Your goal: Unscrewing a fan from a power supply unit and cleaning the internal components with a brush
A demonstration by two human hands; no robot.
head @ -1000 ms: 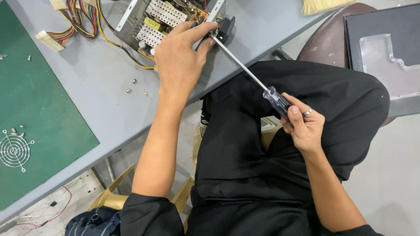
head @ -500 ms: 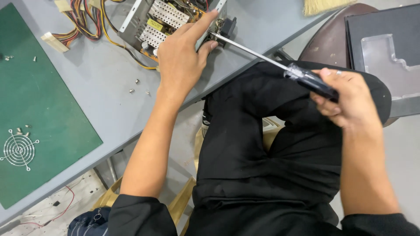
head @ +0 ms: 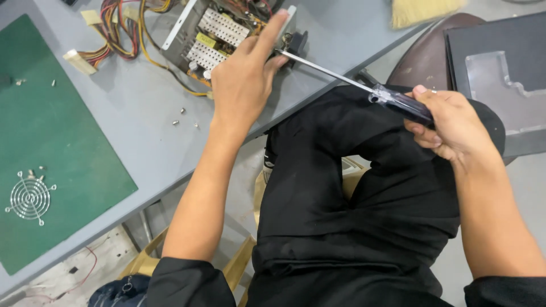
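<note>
Screwdriver [head: 364, 86] lay in the right hand [head: 446, 122], whose grip was clamped on its dark handle, the tip reaching the open power supply [head: 224, 31] on the far grey bench [head: 131, 131]. The left hand [head: 244, 79], fingers spread, pressed on that unit, left of a green mat [head: 51, 136].

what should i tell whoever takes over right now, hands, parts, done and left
Left hand rests on the opened power supply unit at the grey table edge, steadying it.
Right hand grips the screwdriver handle; its tip sits at the unit's near corner.
Done: cover is off, circuit board exposed; loose screws lie on the table; fan grille lies on the green mat.
Left: the corner fastener under the tip looks not yet out, though it is hard to see.
</note>
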